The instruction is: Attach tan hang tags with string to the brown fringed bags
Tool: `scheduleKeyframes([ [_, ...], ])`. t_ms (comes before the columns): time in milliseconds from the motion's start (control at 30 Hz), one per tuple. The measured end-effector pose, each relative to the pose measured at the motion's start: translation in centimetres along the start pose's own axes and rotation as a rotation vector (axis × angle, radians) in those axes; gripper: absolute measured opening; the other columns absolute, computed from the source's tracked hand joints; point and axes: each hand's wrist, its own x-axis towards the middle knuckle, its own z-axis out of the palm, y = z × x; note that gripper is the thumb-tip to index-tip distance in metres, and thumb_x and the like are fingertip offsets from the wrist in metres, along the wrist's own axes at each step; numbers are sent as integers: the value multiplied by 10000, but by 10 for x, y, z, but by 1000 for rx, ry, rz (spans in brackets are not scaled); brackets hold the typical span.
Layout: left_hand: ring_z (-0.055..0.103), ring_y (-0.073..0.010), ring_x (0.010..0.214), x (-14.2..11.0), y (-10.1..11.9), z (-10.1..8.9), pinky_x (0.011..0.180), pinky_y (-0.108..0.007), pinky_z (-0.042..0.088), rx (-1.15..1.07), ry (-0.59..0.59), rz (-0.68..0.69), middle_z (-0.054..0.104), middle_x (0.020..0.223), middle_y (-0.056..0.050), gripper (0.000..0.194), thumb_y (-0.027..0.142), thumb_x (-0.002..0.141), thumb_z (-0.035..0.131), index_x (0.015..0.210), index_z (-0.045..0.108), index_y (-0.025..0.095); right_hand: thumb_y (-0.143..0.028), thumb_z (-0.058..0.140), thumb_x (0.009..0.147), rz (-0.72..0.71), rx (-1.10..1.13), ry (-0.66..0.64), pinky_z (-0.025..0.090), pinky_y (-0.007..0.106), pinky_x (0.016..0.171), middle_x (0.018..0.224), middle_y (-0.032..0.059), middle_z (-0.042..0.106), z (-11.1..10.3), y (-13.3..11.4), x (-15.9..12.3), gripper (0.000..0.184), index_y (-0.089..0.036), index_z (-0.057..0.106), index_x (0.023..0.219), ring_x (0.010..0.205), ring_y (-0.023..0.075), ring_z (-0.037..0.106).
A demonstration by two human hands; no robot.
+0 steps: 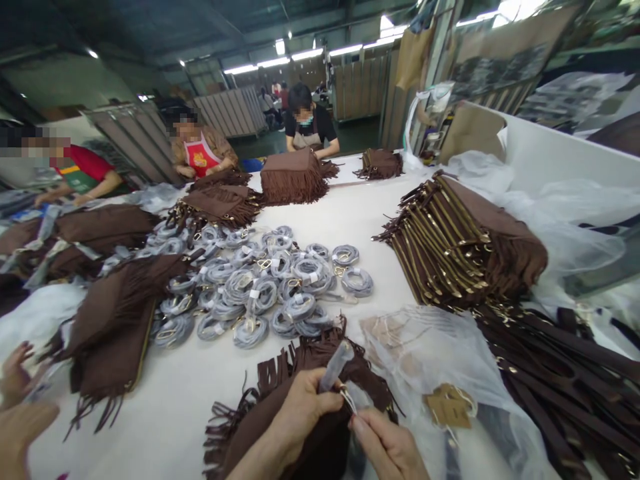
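A brown fringed bag (265, 423) lies flat before me, beneath both hands. My left hand (305, 403) is closed around a strap end wrapped in clear plastic (336, 365), which sticks up past the thumb. Close by on the right, my right hand (385, 440) pinches a thin white string (347, 398) that loops between the two hands. More of the plastic wrapping hangs below the fingers, and what it covers there is hard to make out. Brown tag cards (450, 405) with string lie on clear plastic bags (420, 347) to the right.
Coiled grey cords (250, 287) are heaped mid-table. Stacked brown bags with zips (460, 240) stand at right, above loose dark straps (560, 380). Another fringed bag (113, 320) lies left, near a co-worker's hands (23, 393). Several people work along the far side.
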Motion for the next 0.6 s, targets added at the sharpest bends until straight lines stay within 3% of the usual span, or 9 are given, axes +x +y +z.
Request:
scheduleKeyframes([
  [267,414,-93,553,4,-11,3,576,-216,306,-13,48,23,548,553,34,118,150,515,596,627,617,119,-435,311,881,48,-115,20,319,206,471,542,-41,393,3,14,3,366,-206,437,626,501,125,415],
  [467,433,-93,570,3,-14,4,588,-214,317,-6,31,29,561,581,32,116,145,536,598,647,610,117,-400,295,888,-25,-285,151,327,212,456,504,-42,425,7,19,1,360,-219,457,623,458,134,460],
  [600,442,-97,575,2,-13,7,587,-212,322,26,38,29,561,584,36,112,149,532,594,640,608,123,-345,287,896,-73,-401,111,347,206,468,529,-26,497,5,21,2,334,-221,479,652,480,141,517],
])
